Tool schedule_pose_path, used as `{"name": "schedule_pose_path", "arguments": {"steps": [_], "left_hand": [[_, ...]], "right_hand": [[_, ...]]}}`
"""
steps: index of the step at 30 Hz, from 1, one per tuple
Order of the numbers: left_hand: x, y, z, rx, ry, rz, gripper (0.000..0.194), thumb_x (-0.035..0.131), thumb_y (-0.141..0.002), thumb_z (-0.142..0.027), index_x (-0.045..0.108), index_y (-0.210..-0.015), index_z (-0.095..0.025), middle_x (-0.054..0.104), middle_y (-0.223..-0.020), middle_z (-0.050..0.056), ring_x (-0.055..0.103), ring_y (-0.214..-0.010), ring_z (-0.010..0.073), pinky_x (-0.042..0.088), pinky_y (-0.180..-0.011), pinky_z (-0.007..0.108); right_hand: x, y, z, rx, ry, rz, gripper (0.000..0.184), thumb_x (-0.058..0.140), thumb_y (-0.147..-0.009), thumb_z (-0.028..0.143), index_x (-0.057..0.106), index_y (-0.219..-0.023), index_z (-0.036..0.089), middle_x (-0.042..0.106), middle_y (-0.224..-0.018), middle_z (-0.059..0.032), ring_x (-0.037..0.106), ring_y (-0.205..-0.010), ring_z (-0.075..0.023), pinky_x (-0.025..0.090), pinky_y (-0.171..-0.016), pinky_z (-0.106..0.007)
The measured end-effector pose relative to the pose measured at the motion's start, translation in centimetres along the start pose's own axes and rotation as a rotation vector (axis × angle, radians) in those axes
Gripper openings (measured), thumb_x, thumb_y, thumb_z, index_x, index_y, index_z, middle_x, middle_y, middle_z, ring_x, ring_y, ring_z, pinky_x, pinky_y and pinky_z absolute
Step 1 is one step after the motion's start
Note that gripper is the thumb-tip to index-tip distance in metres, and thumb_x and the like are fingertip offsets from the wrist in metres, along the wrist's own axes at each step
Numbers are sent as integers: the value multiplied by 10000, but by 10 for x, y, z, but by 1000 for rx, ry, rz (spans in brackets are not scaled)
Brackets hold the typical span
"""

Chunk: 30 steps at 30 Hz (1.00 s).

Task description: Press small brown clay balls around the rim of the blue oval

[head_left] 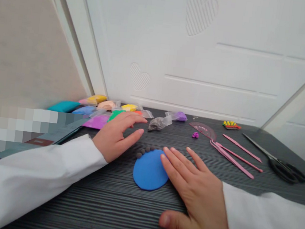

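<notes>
A flat blue clay disc lies on the dark table in front of me. Several small dark grey clay balls sit along its upper left edge. My right hand lies with fingers stretched, the fingertips at the disc's right edge and the thumb apart on the table side. My left hand hovers to the upper left of the disc, fingers apart and holding nothing visible. Just beyond its fingertips is a clear bag of grey clay. The green clay bag is partly hidden behind that hand.
Bags of purple, blue, yellow and violet clay line the back. Rightward lie a purple lump, a pink protractor, pink tweezers, pink tools, a colourful clay piece and black-handled scissors.
</notes>
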<state>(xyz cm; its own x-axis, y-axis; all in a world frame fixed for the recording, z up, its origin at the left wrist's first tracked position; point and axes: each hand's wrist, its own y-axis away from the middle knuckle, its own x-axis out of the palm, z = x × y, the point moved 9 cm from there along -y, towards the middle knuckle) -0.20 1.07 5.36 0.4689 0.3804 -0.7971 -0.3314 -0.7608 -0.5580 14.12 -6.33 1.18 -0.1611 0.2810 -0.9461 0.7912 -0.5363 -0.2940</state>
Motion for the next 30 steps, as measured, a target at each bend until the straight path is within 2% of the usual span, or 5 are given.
{"name": "schedule_pose_path", "arguments": {"steps": [6,9,16,21,30], "left_hand": [[1,-1,-2,8,-4,15,293,424,-795,-279,486,-1053,-156,509,-1114,70,442,-1048,185,394,-870,319],[1,-1,-2,12,-16,9,304,423,-795,-288,477,-1070,-171,502,-1135,58,444,-1049,181,382,-886,323],[0,-1,-2,6,-47,17,305,422,-796,-294,466,-1077,-184,502,-1139,47,437,-1057,176,344,-918,331],[3,-2,0,-10,-68,53,311,423,-799,-297,459,-1083,-176,487,-1149,51,464,-982,158,363,-879,303],[4,-3,5,26,-91,32,317,426,-780,-333,459,-1069,-209,500,-1109,31,456,-998,165,383,-844,283]], "right_hand": [[-2,14,19,-193,61,-86,525,361,-837,399,255,-1300,175,276,-1350,-42,261,-1233,-176,50,-1046,-400],[1,-2,-4,1,-118,30,784,296,-734,650,206,-1318,136,194,-1375,-112,204,-1249,-263,90,-1008,-518],[-62,0,-74,145,-316,-125,563,368,-800,489,306,-1279,200,323,-1329,-68,271,-1224,-235,278,-986,-426],[-33,31,-73,114,-420,44,411,562,-724,326,505,-1119,224,462,-1207,-51,454,-1076,-176,391,-904,-319],[-16,24,-66,21,-451,-113,160,470,-798,245,603,-870,192,601,-936,-41,525,-880,-127,406,-787,-294]]}}
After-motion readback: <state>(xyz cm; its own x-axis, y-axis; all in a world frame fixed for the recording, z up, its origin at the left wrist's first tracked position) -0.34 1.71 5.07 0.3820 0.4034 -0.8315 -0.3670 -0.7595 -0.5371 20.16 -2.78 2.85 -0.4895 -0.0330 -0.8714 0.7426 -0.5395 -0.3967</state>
